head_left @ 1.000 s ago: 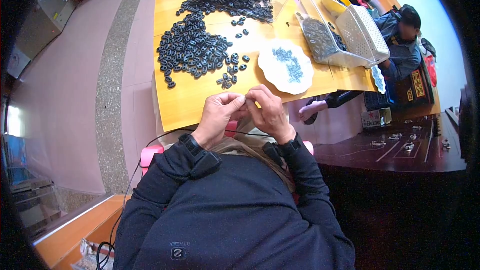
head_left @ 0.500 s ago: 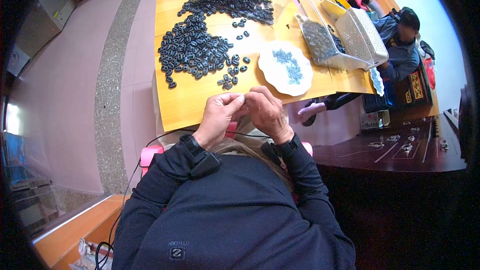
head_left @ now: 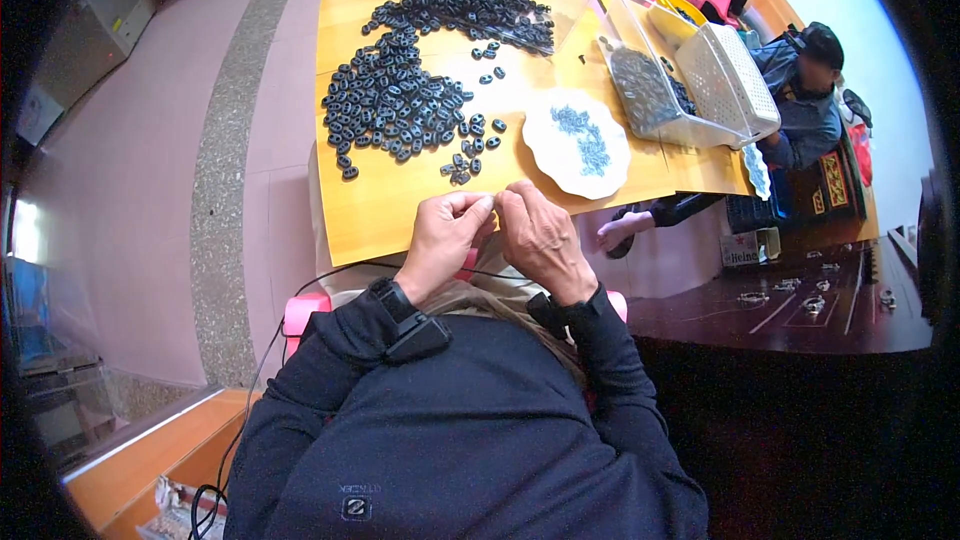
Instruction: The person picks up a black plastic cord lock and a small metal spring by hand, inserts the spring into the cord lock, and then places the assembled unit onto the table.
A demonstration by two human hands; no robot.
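Just over the near edge of the wooden table [head_left: 380, 202], my left hand [head_left: 445, 235] and my right hand [head_left: 543, 238] meet fingertip to fingertip. Both are closed in a pinch, and whatever lies between the fingers is too small or hidden to make out. Beyond my left hand, a pile of small black oval pieces with two holes [head_left: 385, 100] spreads over the tabletop, with several loose ones [head_left: 465, 162] closest to my fingers. Past my right hand stands a white scalloped plate [head_left: 545, 145] bearing a heap of tiny grey-blue pieces [head_left: 585, 138].
A clear bin [head_left: 520, 15] on its side spills more black pieces. At right stand a clear plastic box [head_left: 700, 128], a white perforated basket [head_left: 725, 70] and a yellow bowl [head_left: 672, 18]. A seated person [head_left: 805, 90] is at the right. A black cable [head_left: 350, 265] runs behind my hands.
My fingertips stay together, while my right hand has turned slightly and its fingers now point more toward the table. The whole view has shifted a little.
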